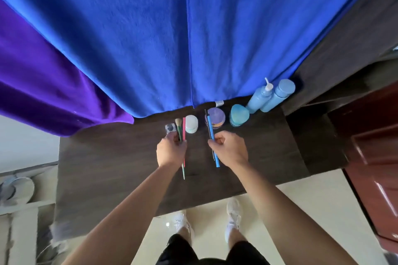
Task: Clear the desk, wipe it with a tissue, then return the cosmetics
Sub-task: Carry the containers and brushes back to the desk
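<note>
On the dark wooden desk (120,157) my left hand (171,150) grips a green-handled makeup brush (178,127) and a pink pencil (184,125), with a small clear box (170,129) at its fingertips. My right hand (229,148) is closed on a blue pencil (212,135) and a thin dark one beside it. Behind the hands stand a white jar (191,123), a purple puff case (216,117), a teal heart-shaped case (238,115) and two light blue bottles (259,98) (279,95).
A blue cloth (183,38) and a purple cloth (43,75) hang along the desk's back edge. A red-brown cabinet (377,168) stands to the right. Pale tiled floor and my white shoes (232,219) show below the desk's front edge.
</note>
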{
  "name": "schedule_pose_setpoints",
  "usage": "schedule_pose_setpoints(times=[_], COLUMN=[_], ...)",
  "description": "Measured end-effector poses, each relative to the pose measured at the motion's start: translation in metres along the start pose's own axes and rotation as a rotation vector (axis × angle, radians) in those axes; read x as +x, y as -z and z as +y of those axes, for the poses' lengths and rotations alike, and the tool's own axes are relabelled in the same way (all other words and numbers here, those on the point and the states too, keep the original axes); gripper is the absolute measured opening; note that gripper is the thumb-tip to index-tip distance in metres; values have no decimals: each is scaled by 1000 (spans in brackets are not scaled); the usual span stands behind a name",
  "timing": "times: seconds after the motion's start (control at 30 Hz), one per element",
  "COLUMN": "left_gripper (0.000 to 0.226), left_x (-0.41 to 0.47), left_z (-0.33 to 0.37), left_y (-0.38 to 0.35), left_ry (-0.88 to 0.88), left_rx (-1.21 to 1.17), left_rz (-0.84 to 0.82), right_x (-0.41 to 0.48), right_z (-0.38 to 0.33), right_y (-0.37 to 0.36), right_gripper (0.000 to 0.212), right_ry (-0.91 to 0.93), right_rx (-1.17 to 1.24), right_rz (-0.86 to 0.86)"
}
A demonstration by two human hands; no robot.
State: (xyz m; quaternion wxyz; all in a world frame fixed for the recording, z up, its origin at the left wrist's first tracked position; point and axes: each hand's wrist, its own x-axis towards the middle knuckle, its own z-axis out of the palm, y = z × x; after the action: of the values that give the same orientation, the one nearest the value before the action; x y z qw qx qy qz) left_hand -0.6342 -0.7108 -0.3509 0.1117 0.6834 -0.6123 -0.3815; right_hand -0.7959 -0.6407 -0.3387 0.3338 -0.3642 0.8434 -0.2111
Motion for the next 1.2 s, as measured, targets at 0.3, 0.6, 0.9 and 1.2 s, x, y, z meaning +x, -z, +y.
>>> schedule_pose_setpoints(times=[0.3,0.6,0.9,1.2], left_gripper=[10,40,66,65], left_x=[32,3,-47,-70], left_z=[-18,12,101,172], left_y=[-32,22,81,43], left_ry=[123,-72,-641,-1196], left_rx=[1,178,458,438], left_rz=[-19,96,447,277], right_x=[33,18,-7,-96], right_z=[6,1,-27,53], right_y=[-35,34,149,192], right_gripper=[23,25,43,62], right_ry=[-71,122,591,263], right_rx=[-40,-118,-231,-465], right_rz=[-53,1,524,896])
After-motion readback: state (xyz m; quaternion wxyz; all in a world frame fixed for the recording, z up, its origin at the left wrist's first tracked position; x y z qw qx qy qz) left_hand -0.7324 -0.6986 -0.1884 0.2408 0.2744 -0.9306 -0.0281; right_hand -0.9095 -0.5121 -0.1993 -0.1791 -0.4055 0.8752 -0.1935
